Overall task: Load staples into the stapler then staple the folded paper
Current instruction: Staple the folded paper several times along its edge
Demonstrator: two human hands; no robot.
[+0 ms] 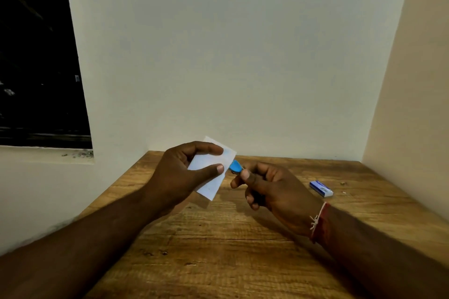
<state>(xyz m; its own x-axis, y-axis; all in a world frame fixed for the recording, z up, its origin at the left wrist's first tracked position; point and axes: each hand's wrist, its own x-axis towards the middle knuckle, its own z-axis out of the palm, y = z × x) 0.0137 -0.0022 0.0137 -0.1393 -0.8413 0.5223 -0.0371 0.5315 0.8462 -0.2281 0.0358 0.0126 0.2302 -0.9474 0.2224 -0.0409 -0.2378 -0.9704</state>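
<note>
Paper (213, 165) is hanging mid-frame above the bench (218, 250), long axis running upper right to lower left, left grip (179, 175) pinching it thumb to fingers. Right grip (274, 189), curled round the stapler (235, 167), is pointing its nose at the paper's right edge.

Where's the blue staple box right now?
Head view: the staple box lies on the wooden table, to the right of the right hand, apart from it.

Desk (218, 250): rough-grained matt wood; folded paper (213, 172): smooth matt white sheet; stapler (235, 167): glossy blue plastic with a metal glint beneath; staple box (321, 188): smooth blue-and-white card.
</note>
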